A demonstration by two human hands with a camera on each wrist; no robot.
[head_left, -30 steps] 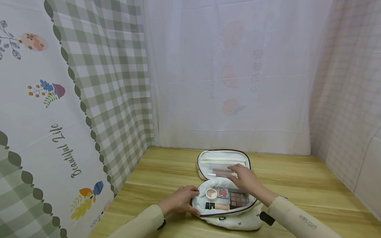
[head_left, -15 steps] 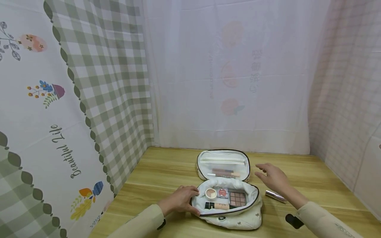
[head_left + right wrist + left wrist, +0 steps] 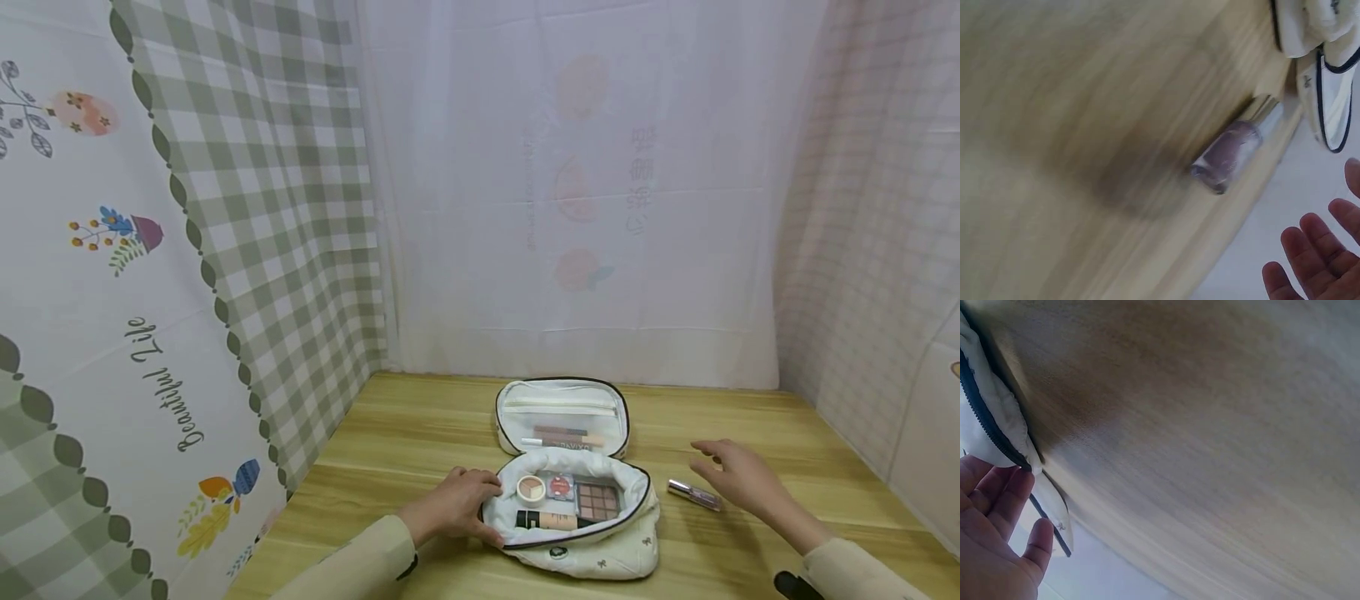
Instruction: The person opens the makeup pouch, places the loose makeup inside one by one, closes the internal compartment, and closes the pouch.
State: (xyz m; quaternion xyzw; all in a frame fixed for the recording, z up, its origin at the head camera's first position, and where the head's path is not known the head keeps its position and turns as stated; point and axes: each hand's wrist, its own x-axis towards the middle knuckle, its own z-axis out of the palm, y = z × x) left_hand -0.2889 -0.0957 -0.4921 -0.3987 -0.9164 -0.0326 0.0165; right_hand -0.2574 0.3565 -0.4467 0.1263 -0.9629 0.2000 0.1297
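A white makeup bag lies unzipped on the table with its mesh lid tipped back. Inside sit a round three-colour pot, a small red compact, a brown eyeshadow palette and a black-capped beige tube. Slim makeup sticks show at the lid. My left hand rests on the bag's left rim, thumb and fingers spread; straight fingertips touch the zipper edge in the left wrist view. My right hand, fingers loose and holding nothing, hovers beside a pink lip gloss tube.
The wood-grain table reaches back to a pale hanging cloth. A checked cloth borders the left, and another light cloth hangs on the right.
My right hand has drawn away from the lid to the right, over the table. The lip gloss, hidden a second ago, now shows. My left hand stays on the rim.
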